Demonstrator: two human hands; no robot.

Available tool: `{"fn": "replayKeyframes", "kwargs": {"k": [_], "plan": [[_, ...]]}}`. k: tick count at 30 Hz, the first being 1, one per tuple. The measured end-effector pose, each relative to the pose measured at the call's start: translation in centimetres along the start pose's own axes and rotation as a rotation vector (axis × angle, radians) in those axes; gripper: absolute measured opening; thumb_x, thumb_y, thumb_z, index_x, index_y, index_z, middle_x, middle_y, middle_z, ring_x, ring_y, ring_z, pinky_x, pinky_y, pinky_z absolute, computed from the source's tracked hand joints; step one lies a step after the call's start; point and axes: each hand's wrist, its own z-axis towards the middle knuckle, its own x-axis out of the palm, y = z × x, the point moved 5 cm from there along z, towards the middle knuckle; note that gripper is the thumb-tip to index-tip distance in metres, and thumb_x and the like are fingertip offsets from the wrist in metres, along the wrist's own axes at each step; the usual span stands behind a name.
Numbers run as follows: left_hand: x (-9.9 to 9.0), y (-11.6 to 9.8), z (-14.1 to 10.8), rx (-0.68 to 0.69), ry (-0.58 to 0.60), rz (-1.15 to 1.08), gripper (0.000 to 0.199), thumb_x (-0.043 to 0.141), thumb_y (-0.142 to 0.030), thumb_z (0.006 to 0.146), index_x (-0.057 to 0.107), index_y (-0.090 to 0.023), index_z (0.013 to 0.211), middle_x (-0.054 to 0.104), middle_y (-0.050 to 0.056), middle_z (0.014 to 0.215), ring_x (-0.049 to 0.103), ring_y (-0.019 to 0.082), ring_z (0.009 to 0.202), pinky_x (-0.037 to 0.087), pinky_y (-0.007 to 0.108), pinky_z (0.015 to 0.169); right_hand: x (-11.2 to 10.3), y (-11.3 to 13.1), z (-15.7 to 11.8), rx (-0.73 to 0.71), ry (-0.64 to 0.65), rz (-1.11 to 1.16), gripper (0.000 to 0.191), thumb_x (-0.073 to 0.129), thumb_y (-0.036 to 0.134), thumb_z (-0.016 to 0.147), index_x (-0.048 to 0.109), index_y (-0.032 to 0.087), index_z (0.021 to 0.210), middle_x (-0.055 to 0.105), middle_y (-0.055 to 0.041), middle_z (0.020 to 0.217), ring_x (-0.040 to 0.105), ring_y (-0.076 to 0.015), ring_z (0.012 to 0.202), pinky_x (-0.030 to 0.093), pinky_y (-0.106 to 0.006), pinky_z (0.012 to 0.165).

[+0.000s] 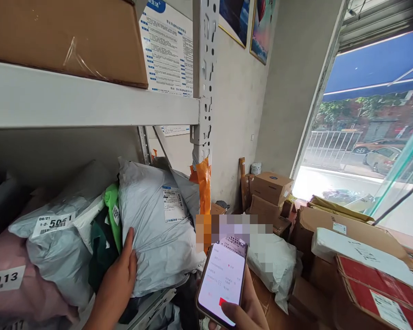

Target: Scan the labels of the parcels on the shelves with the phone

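Note:
My left hand [115, 288] grips the left side of a plump grey mailer bag [154, 238] on the shelf; part of its fingers is hidden. A white shipping label [174, 205] is stuck on the bag's upper right. In my right hand [249, 300] is a smartphone [222, 284] with its lit screen facing me, the thumb on a red spot low on the screen. Left of the mailer are a bright green bag [113, 206], a dark green bag [103, 236], a grey parcel labelled 5021 [64, 256] and a pink parcel labelled 5013 [27, 284].
A white shelf beam [89, 98] runs above the parcels, with a cardboard box [65, 41] on it. The perforated post [205, 68] bears orange tape [203, 183]. On the floor at right lie cartons [270, 188], a white bag [278, 261] and a red-topped box [368, 284].

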Motion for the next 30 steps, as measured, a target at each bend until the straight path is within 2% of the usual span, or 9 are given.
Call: {"fn": "replayKeyframes", "kwargs": {"k": [3, 6, 9, 11, 13, 17, 22, 26, 30], "plan": [[-2.4, -3.6, -0.3, 0.013, -0.173, 0.301, 0.055, 0.023, -0.036, 0.095, 0.047, -0.014, 0.139, 0.057, 0.015, 0.087, 0.058, 0.023, 0.067, 0.049, 0.034, 0.061, -0.1, 0.0, -0.1, -0.016, -0.022, 0.041, 0.128, 0.081, 0.021, 0.049, -0.002, 0.021, 0.147, 0.071, -0.0127, 0.092, 0.066, -0.0243, 0.060, 0.048, -0.026, 0.044], [-3.6, -9.2, -1.1, 0.286, -0.324, 0.482, 0.047, 0.045, -0.041, 0.090, 0.060, -0.018, 0.128, 0.049, 0.022, 0.124, 0.051, 0.038, 0.108, 0.045, 0.054, 0.088, -0.7, -0.1, -0.5, 0.004, -0.047, 0.137, 0.129, 0.081, 0.024, 0.046, 0.002, 0.025, 0.148, 0.070, -0.0134, 0.100, 0.068, -0.0298, 0.075, 0.049, -0.027, 0.044], [-0.7, -12.5, -1.1, 0.565, 0.033, 0.413, 0.082, 0.080, -0.042, 0.063, 0.050, -0.029, 0.138, 0.031, 0.016, 0.149, 0.019, 0.050, 0.135, 0.012, 0.072, 0.106, -2.0, 0.4, -1.0, -0.040, -0.107, 0.100, 0.119, 0.079, 0.028, 0.050, 0.011, 0.027, 0.148, 0.070, -0.0090, 0.095, 0.064, -0.0235, 0.063, 0.047, -0.026, 0.042], [1.1, -12.7, 0.0, 0.501, 0.212, 0.457, 0.068, 0.076, -0.019, 0.069, 0.055, -0.038, 0.130, 0.030, 0.009, 0.151, 0.012, 0.052, 0.137, 0.003, 0.074, 0.105, -2.9, 0.8, -1.5, -0.082, -0.147, 0.023, 0.102, 0.077, 0.032, 0.054, 0.026, 0.029, 0.143, 0.068, -0.0080, 0.099, 0.063, -0.0224, 0.064, 0.048, -0.028, 0.043], [1.9, -12.9, 1.8, 0.472, 0.297, 0.530, 0.070, 0.067, -0.004, 0.072, 0.054, -0.041, 0.130, 0.027, 0.008, 0.152, 0.011, 0.052, 0.137, 0.004, 0.074, 0.104, -3.9, 1.0, -1.9, -0.115, -0.193, -0.025, 0.082, 0.073, 0.031, 0.058, 0.043, 0.029, 0.133, 0.066, -0.0065, 0.108, 0.064, -0.0233, 0.074, 0.052, -0.031, 0.052], [2.4, -15.1, 6.3, 0.582, 0.559, 0.668, 0.100, 0.087, -0.011, 0.043, 0.052, -0.030, 0.134, 0.027, 0.016, 0.151, 0.006, 0.055, 0.136, -0.002, 0.073, 0.102, -6.0, 0.6, -2.3, -0.110, -0.208, -0.064, 0.070, 0.074, 0.028, 0.060, 0.052, 0.031, 0.126, 0.064, -0.0042, 0.112, 0.063, -0.0223, 0.078, 0.052, -0.031, 0.054], [3.6, -18.1, 10.5, 0.555, 0.765, 0.716, 0.070, 0.085, -0.016, 0.049, 0.066, -0.020, 0.116, 0.058, 0.013, 0.125, 0.035, 0.046, 0.128, 0.014, 0.066, 0.105, -7.4, -0.8, -2.3, -0.028, -0.165, -0.101, 0.079, 0.076, 0.031, 0.060, 0.044, 0.034, 0.132, 0.061, -0.0040, 0.118, 0.063, -0.0233, 0.083, 0.054, -0.031, 0.054], [3.3, -18.3, 8.8, 0.605, 0.606, 0.693, 0.039, 0.075, -0.009, 0.065, 0.071, -0.005, 0.103, 0.064, 0.022, 0.107, 0.047, 0.042, 0.116, 0.015, 0.069, 0.105, -7.1, -1.7, -3.2, 0.021, -0.263, -0.107, 0.098, 0.080, 0.026, 0.050, 0.035, 0.032, 0.137, 0.064, -0.0043, 0.108, 0.063, -0.0243, 0.079, 0.057, -0.036, 0.059], [0.9, -16.4, 0.7, 0.744, 0.239, 0.356, 0.033, 0.039, -0.014, 0.093, 0.065, -0.011, 0.111, 0.057, 0.015, 0.123, 0.037, 0.031, 0.128, 0.013, 0.060, 0.112, -6.9, -2.9, -4.6, 0.062, -0.287, -0.131, 0.113, 0.081, 0.030, 0.045, 0.026, 0.030, 0.143, 0.067, -0.0035, 0.094, 0.060, -0.0218, 0.061, 0.047, -0.029, 0.039]]}}
